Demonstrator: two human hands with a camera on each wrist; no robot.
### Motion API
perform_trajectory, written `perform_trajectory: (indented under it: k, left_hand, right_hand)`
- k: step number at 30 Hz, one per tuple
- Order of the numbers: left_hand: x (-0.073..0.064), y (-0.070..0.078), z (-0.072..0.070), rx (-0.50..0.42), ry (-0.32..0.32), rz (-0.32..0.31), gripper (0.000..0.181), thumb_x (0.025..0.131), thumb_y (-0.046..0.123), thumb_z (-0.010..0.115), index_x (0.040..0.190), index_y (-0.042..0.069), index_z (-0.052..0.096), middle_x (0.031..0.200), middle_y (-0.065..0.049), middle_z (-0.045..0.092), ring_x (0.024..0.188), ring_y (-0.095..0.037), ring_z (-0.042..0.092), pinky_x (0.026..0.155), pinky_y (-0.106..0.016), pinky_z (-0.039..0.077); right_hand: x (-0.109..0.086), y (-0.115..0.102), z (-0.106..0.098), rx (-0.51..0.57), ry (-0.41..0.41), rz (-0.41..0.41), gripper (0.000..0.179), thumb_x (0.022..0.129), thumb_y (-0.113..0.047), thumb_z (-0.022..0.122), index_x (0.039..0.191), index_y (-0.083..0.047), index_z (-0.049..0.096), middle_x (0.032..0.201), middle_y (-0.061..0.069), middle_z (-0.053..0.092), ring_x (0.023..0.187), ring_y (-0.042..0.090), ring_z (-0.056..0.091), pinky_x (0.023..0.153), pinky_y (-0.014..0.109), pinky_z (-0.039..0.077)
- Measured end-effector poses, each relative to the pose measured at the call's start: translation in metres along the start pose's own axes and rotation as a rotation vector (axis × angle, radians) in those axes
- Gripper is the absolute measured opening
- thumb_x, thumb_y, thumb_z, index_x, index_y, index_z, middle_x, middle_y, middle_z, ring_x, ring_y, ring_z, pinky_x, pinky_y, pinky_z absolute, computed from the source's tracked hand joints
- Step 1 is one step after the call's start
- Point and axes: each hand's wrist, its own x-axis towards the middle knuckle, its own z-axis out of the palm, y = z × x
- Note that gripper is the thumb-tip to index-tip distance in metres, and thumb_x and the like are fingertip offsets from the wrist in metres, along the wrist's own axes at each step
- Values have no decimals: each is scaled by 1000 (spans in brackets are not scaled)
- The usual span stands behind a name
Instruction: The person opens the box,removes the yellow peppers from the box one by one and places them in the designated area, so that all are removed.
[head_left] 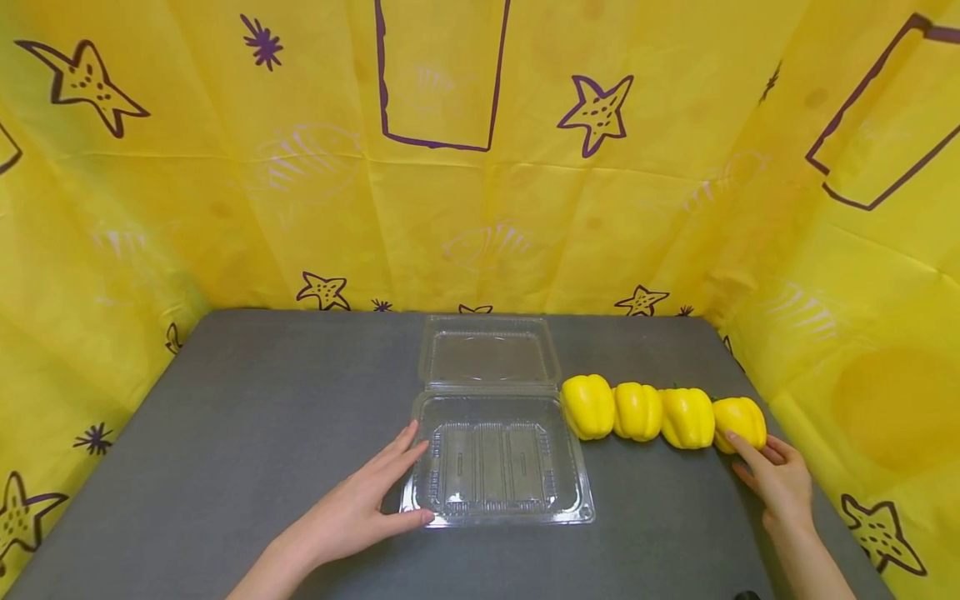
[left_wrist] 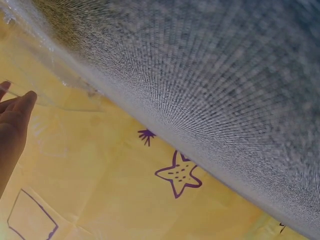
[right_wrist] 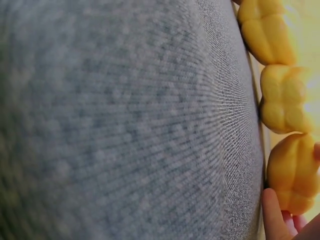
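Note:
A clear plastic clamshell container (head_left: 495, 518) lies unfolded on the grey table, its lid (head_left: 487, 323) toward the back. My left hand (head_left: 363, 500) is at the tray's left side, fingers extended and thumb over the front left corner. In the left wrist view only part of that left hand (left_wrist: 14, 122) shows. Right of the container, several yellow bell peppers stand in a row. My right hand (head_left: 780, 483) holds the rightmost bell pepper (head_left: 742, 412), fingers and thumb around its near side. The right wrist view shows this bell pepper (right_wrist: 290, 172) between thumb and fingers.
Left of the held one are another bell pepper (head_left: 687, 417), a smaller-looking bell pepper (head_left: 637, 411) and a bell pepper (head_left: 588, 406) next to the container's edge. A yellow patterned cloth (head_left: 480, 208) walls the table (head_left: 277, 417) at the back and sides. A small dark object (head_left: 747, 595) shows at the front edge.

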Motion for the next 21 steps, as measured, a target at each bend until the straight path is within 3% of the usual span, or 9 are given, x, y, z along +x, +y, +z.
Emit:
perform_trajectory:
  k: [10, 21]
  left_hand:
    - [1, 0, 0, 9, -7, -9, 90, 82, 65, 65, 153, 18, 35, 162, 5, 11, 145, -21, 21, 107, -55, 33]
    - [-1, 0, 0, 16, 3, 4, 87, 83, 62, 66, 153, 19, 35, 162, 6, 11, 145, -20, 23, 105, -57, 35]
  right_hand:
    - [-2, -2, 0, -25, 0, -20, 61, 81, -21, 80, 129, -18, 42, 114, 0, 43, 74, -4, 58, 66, 18, 55]
    - [-8, -2, -1, 6, 49, -51, 47, 82, -20, 79, 118, -22, 48, 112, -4, 45, 84, -4, 52, 65, 12, 51]
